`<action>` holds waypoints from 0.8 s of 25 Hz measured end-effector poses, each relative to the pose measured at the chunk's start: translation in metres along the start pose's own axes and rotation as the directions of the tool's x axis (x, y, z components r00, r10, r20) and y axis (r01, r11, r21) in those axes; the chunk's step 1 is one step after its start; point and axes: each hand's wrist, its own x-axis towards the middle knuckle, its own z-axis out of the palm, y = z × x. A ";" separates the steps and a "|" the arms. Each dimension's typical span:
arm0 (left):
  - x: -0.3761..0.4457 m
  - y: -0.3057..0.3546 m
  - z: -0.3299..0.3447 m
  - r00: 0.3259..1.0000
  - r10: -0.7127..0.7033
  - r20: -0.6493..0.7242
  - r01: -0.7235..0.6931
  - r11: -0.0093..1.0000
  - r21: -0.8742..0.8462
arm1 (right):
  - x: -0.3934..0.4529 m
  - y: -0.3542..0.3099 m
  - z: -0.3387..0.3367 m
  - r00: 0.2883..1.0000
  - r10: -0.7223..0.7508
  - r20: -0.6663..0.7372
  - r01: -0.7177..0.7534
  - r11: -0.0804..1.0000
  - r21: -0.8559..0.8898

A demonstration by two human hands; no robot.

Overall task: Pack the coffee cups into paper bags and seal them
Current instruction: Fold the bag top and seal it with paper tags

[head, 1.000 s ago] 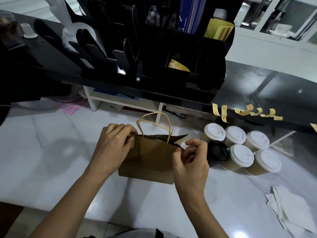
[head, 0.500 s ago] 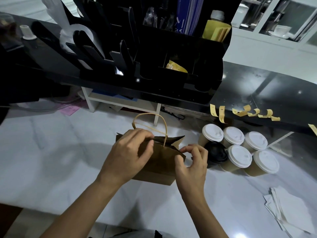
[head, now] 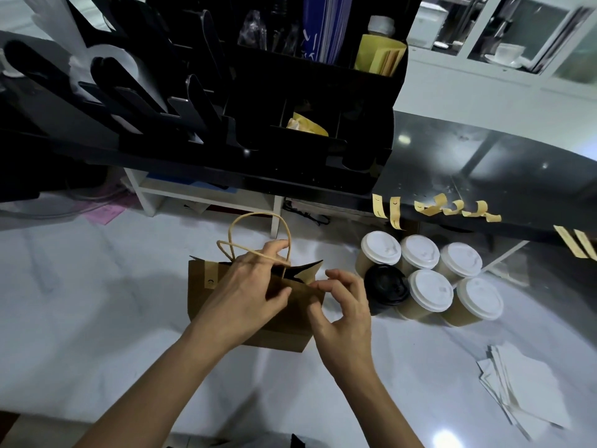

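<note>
A brown paper bag stands on the white counter in front of me, its top partly open and dark inside. A yellow sticker strip is stuck over its top edge at the left. My left hand lies over the bag's mouth and grips the top edge, thumb on the front, with a twisted paper handle looped across my fingers. My right hand pinches the bag's right top corner with curled fingers. Several tan coffee cups with white lids and one black-lidded cup stand just right of the bag.
Several yellow sticker strips hang from the edge of the dark raised counter behind the cups. A tall black organiser with dividers stands on that counter. A stack of white napkins lies at the right front.
My left hand has slid right along the bag's top, from the left corner to the middle, uncovering a sticker at the left. My right hand stays at the right corner.
</note>
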 end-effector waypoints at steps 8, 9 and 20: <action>0.007 0.009 0.006 0.998 0.068 0.004 -0.068 0.994 0.082 | 0.009 0.011 -0.009 0.989 -0.079 0.121 0.089 0.993 -0.077; 0.007 0.010 0.007 0.998 0.063 0.000 -0.063 0.994 0.089 | 0.011 0.012 -0.010 0.989 -0.099 0.114 0.110 0.990 -0.092; 0.005 0.013 0.018 0.990 -0.050 -0.130 0.060 0.995 0.075 | 0.029 0.013 -0.015 0.994 -0.015 0.108 0.001 0.992 0.129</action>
